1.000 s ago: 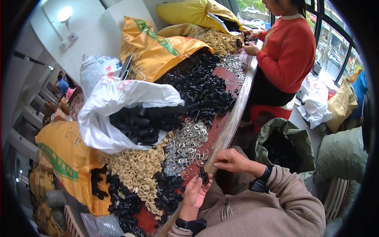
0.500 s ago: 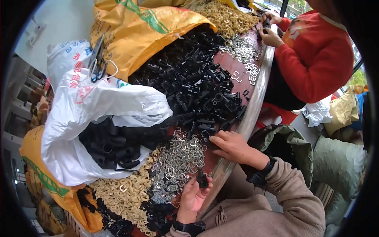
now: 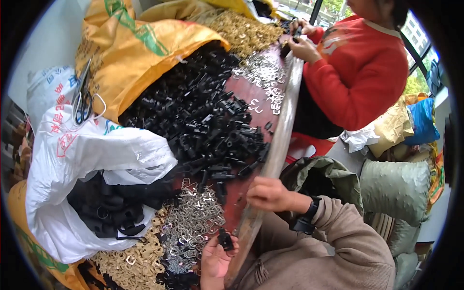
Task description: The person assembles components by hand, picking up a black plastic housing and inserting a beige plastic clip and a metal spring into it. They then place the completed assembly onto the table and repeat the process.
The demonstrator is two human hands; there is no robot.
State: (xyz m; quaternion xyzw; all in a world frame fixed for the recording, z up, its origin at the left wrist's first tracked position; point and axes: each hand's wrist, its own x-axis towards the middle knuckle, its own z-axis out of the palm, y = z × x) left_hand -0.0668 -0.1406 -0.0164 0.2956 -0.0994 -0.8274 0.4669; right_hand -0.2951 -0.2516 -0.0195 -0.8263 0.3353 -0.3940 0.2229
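Observation:
My left hand (image 3: 218,256) is low at the table's near edge, fingers closed around a small black plastic part (image 3: 225,239). My right hand (image 3: 271,194) is over the wooden table edge, its fingers curled together; whatever they may hold is hidden. Beside my left hand lies a heap of bent silver metal wire clips (image 3: 195,212). Tan plastic clips (image 3: 130,256) are piled farther left. A large mound of black plastic parts (image 3: 208,116) spreads over the reddish tabletop (image 3: 235,195) beyond my hands. One loose black part (image 3: 221,192) lies between the mound and my left hand.
A white woven sack (image 3: 53,193) holds black tubular pieces (image 3: 104,205). Scissors (image 3: 83,99) rest on it, beside a yellow sack (image 3: 145,53). Across the table edge, a person in a red sweater (image 3: 357,72) handles a black part. A green cloth bag (image 3: 324,181) sits at right.
My right hand has drawn back from the black parts to the table edge, its fingers curling in. My left hand still holds its black part. The whole view has shifted.

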